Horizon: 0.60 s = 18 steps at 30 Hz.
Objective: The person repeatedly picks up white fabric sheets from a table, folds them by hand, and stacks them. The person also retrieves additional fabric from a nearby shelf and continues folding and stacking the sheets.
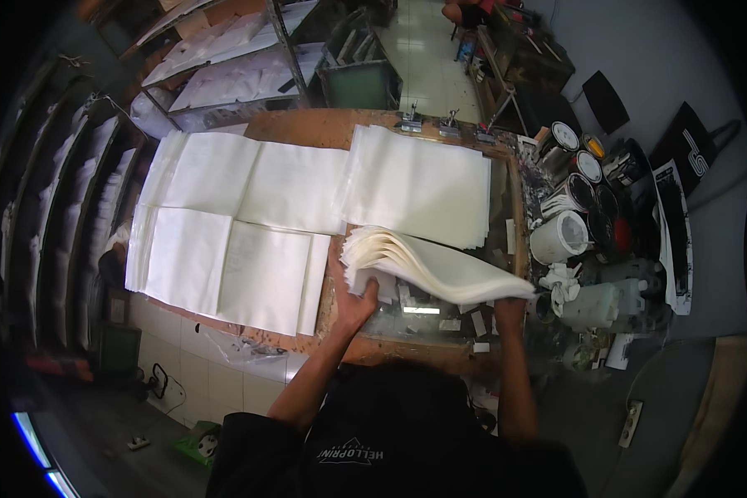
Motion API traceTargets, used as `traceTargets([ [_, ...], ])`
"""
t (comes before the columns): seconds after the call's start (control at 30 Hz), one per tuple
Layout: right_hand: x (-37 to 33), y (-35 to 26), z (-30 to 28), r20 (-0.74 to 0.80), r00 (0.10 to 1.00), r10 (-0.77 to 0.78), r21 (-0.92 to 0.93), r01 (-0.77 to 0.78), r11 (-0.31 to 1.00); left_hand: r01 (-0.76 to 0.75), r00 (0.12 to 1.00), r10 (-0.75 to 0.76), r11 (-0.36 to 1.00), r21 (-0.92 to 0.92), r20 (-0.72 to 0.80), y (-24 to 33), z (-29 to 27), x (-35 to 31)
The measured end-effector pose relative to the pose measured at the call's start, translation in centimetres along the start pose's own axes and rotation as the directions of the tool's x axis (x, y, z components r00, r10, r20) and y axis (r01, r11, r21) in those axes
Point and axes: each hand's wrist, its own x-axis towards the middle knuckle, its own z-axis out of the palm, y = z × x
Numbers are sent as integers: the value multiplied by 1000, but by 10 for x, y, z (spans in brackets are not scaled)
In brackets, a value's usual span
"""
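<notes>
A thick stack of thin white sheets (440,266) bends in the middle, raised between my two hands over the right part of the worktable. My left hand (357,300) grips its left end, where the edges fan apart, with the thumb on the near side. At the other end my right hand (510,309) is closed around the corner, its fingers mostly hidden beneath the sheets. Just beyond lies another white stack (419,183). To the left, overlapping white piles (295,187) cover much of the table. Whether the sheets are paper or cloth, I cannot tell.
The worktable (299,126) has metal clamps (450,123) on its far edge and a stained glassy panel (423,319) with scraps near me. Paint cans (589,166), a white bucket (559,237) and a jerrycan (598,303) crowd the right. Racks (66,216) stand left.
</notes>
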Motion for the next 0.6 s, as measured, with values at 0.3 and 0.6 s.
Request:
traceTargets([
  [0.3, 18, -57, -24, -42, 936, -350, -174, 338, 925, -1, 999, 6, 994, 111, -47, 12, -6, -7],
  [0.6, 38, 23, 3, 224, 964, 146, -186, -105, 977, 363, 878, -464, 809, 462, 121, -56, -36, 6],
])
